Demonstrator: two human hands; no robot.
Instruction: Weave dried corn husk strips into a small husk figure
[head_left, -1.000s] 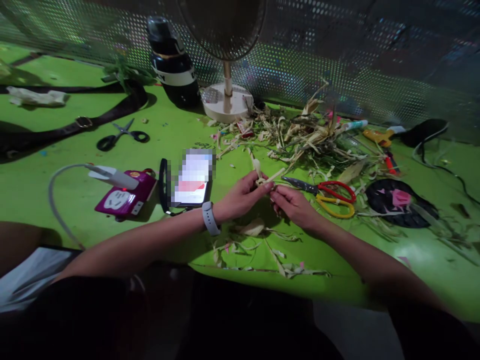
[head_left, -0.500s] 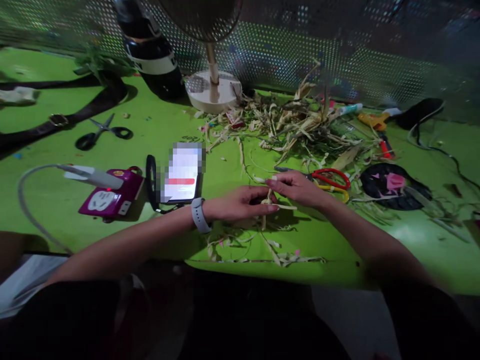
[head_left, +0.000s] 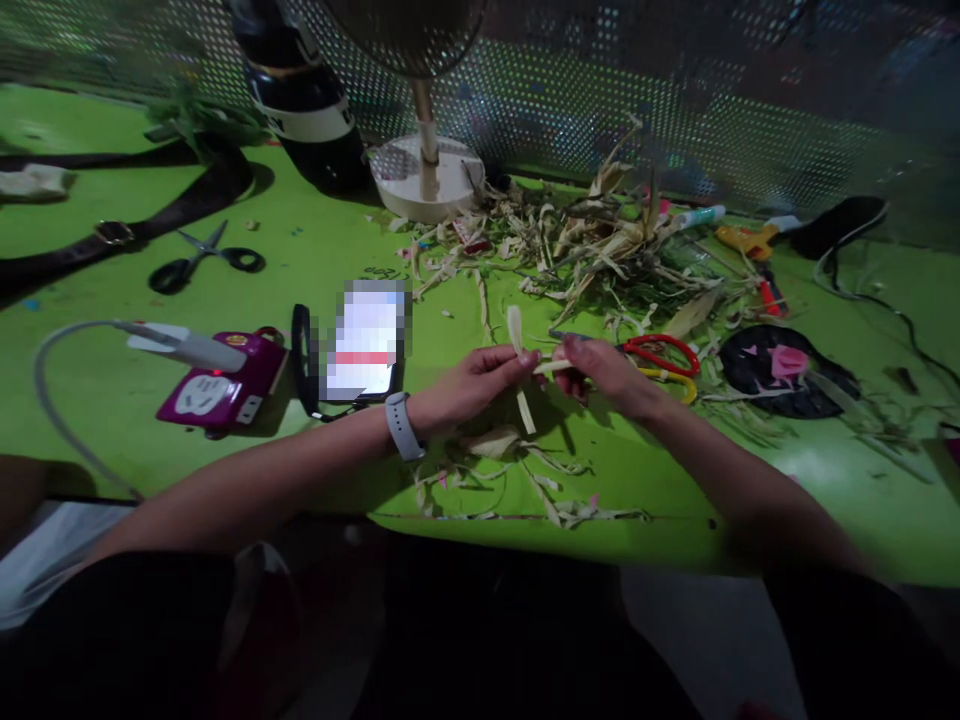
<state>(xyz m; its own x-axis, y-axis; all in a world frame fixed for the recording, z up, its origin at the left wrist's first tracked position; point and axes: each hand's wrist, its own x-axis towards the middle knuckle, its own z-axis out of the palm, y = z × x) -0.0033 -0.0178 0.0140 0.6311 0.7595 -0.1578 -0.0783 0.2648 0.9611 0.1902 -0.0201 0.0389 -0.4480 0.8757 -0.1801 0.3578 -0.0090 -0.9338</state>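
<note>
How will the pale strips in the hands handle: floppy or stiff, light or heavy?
Probably light: the pale strips look thin, and the left hand has them in a pinch. Fairly stiff over short lengths, I'd guess, since the free ends stick out nearly straight. Longer pieces likely bend: loose scraps nearby lie twisted.

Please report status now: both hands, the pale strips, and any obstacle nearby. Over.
Left hand pinches crossed pale strips. Right hand grips the strip pointing its way. Red-and-yellow-handled scissors close by, partly hidden behind right hand.
</note>
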